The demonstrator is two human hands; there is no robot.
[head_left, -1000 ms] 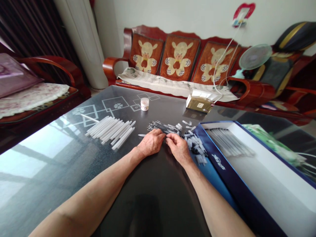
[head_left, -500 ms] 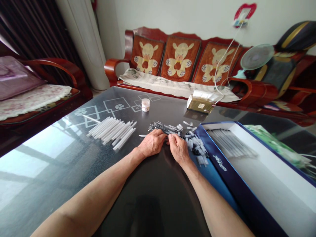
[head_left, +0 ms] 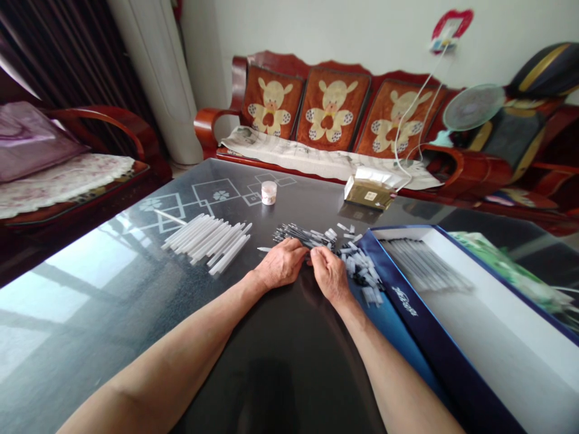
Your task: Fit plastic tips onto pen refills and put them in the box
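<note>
Close together at the middle of the table, both my hands have their fingers pinched. My left hand (head_left: 283, 263) is closed, and the pale tip of a pen barrel (head_left: 263, 249) sticks out to its left; the rest is hidden behind the hand. My right hand (head_left: 329, 274) is closed with fingertips almost meeting the left ones; what it grips is too small and covered to make out. Just beyond them lies a pile of dark-tipped pen refills (head_left: 294, 231). Loose pen caps (head_left: 362, 265) are heaped beside my right hand. White pen barrels (head_left: 208, 238) lie in a row to the left.
A blue box (head_left: 488, 313) with a white inside stands at the right, holding a row of pens (head_left: 423, 262). A green plastic packet (head_left: 502, 265) lies behind it. Farther back are a small white tub (head_left: 268, 193) and a tissue pack (head_left: 370, 191) on the dark table (head_left: 172, 289).
The view has shifted slightly. My hands stay pinched together in the same place, with only small finger movement; the piles look the same.
</note>
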